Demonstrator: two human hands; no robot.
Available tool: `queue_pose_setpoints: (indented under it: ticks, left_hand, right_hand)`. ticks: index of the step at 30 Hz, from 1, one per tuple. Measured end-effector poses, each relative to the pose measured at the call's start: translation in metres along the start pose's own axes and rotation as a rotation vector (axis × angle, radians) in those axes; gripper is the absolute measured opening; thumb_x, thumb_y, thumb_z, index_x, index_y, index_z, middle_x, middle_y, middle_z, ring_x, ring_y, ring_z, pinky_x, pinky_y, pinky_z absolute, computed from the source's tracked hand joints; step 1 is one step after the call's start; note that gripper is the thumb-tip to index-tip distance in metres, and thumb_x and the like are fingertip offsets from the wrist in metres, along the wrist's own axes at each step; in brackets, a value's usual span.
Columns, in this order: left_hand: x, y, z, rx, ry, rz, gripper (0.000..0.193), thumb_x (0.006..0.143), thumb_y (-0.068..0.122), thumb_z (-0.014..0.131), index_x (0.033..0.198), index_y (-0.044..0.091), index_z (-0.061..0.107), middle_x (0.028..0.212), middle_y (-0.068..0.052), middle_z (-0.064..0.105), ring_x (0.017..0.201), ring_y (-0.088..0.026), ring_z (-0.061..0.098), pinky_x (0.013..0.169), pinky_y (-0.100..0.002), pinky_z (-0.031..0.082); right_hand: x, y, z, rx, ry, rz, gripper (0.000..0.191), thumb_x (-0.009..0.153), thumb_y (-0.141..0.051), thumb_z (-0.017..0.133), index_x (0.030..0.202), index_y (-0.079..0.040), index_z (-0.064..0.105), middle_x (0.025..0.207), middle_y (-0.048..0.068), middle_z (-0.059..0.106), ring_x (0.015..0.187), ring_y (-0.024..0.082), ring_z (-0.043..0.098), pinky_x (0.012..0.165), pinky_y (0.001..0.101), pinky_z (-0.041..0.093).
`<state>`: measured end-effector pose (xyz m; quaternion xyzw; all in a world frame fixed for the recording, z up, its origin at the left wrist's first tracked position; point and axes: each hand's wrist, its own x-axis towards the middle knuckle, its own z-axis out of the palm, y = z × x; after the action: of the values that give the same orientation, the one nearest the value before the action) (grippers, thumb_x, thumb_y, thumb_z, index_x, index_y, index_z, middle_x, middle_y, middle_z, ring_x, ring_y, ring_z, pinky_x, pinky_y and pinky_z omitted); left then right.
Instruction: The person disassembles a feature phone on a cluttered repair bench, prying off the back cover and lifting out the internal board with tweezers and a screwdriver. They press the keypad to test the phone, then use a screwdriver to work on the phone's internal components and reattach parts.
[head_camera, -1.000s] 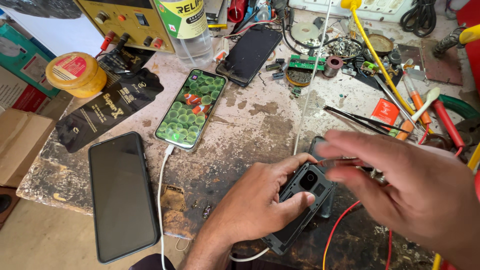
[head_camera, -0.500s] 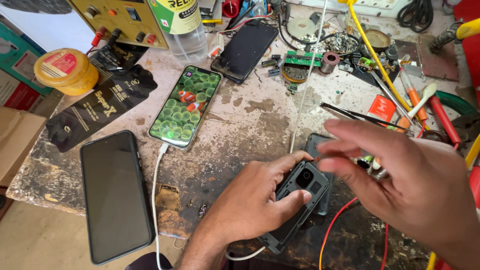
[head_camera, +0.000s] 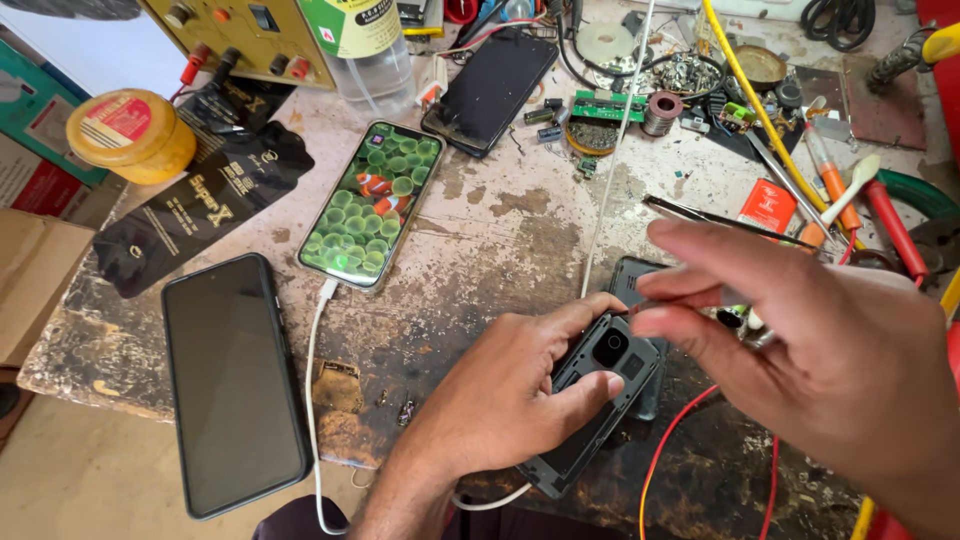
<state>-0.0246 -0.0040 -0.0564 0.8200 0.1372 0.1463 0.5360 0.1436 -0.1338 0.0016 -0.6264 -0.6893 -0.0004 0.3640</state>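
Left hand (head_camera: 500, 400) still clamps opened phone (head_camera: 600, 390); right hand (head_camera: 830, 350), pinching small tool, unchanged above camera end.

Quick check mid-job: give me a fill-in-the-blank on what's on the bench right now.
1. The left hand holds an opened phone with its back cover ____.
2. The lit phone shows an orange ____ on its screen.
3. A ____ cable plugs into the lit phone.
4. The dark phone lies ____ of the lit phone.

Missing words: off; fish; white; left
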Motion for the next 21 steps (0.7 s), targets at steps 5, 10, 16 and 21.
queue_pose_setpoints:
  ticks: [5,10,16,21]
  left_hand:
    - [-0.001,-0.001,0.003,0.126,0.078,0.032,0.052,0.087,0.028,0.075,0.133,0.008,0.062,0.087,-0.02,0.072,0.082,-0.035,0.071,0.07,-0.042,0.052]
    - [-0.002,-0.006,0.001,-0.192,-0.014,-0.087,0.049,0.087,0.023,0.069,0.134,0.009,0.062,0.088,-0.007,0.076,0.075,-0.014,0.07,0.069,-0.032,0.055]
    - [-0.002,-0.02,0.008,-0.581,0.096,-0.077,0.045,0.095,0.01,0.065,0.139,0.005,0.055,0.105,-0.005,0.072,0.092,-0.009,0.066,0.081,-0.026,0.055]
    - [0.0,-0.03,0.011,-0.749,0.316,-0.084,0.047,0.096,0.008,0.062,0.141,0.005,0.048,0.109,-0.008,0.07,0.094,-0.011,0.065,0.08,-0.027,0.056]
  right_hand:
    - [0.002,0.006,0.001,-0.048,0.002,-0.006,0.059,0.088,-0.01,0.083,0.139,-0.004,0.054,0.105,0.012,0.077,0.101,0.015,0.079,0.08,0.0285,0.059]
    - [0.004,0.026,0.003,0.495,0.074,0.055,0.059,0.098,-0.006,0.061,0.148,-0.01,0.029,0.103,0.011,0.073,0.102,0.018,0.077,0.091,0.0343,0.064]
    - [0.004,0.057,0.006,0.65,0.022,0.386,0.02,0.109,-0.009,0.048,0.128,-0.005,0.052,0.095,0.009,0.067,0.08,0.02,0.07,0.076,0.0349,0.061]
    - [-0.002,0.06,0.019,0.048,-0.351,0.219,0.014,0.082,-0.02,0.078,0.093,-0.012,0.078,0.081,0.002,0.072,0.076,0.017,0.067,0.065,0.032,0.054]
